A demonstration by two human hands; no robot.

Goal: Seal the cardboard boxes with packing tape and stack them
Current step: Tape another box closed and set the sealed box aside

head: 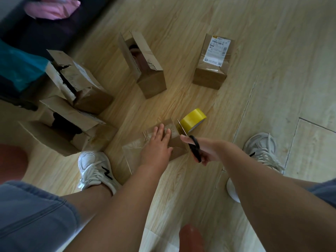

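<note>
Two hands: my left hand (156,144) flat on small brown cardboard box (177,143); right hand (206,150) grips black-handled scissors (191,141).
Yellow tape roll (193,119): just beyond blades.

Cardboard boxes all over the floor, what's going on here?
A person is taping a small cardboard box on the floor. Their left hand presses flat on its top, while the right hand holds black-handled scissors, blades up by the yellow tape roll. Three other boxes stand open nearby; a labelled box looks closed.
</note>
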